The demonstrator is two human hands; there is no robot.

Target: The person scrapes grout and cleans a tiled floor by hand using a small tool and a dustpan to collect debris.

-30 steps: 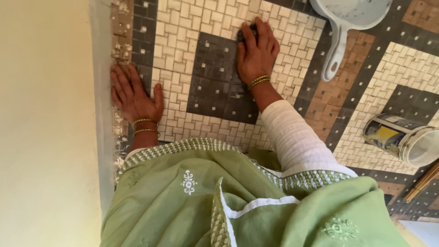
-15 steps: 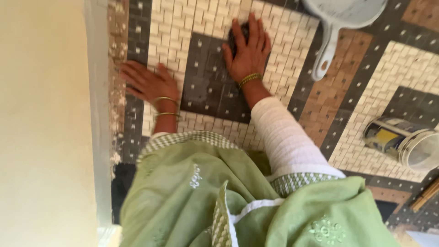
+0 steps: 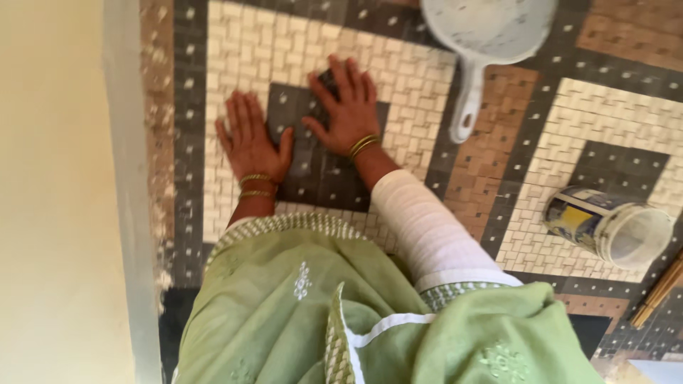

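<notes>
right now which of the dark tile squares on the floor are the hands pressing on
The dark square at left, framed by cream tiles: left hand lies on its left edge, right hand on its top. The dark square beside the tipped container is untouched.

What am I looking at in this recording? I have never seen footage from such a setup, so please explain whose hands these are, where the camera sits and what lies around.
There is no machine: a person wears one camera on the head, looking down at their own bare hands. The left hand lies flat on the mosaic floor, partly on its dark grey square. The right hand presses down, fingers spread, on something dark that is mostly hidden. Both wrists wear gold bangles. A green garment fills the bottom. Nearby lie a white long-handled pan and a tipped plastic tub. A pale wall stands at the left.
</notes>
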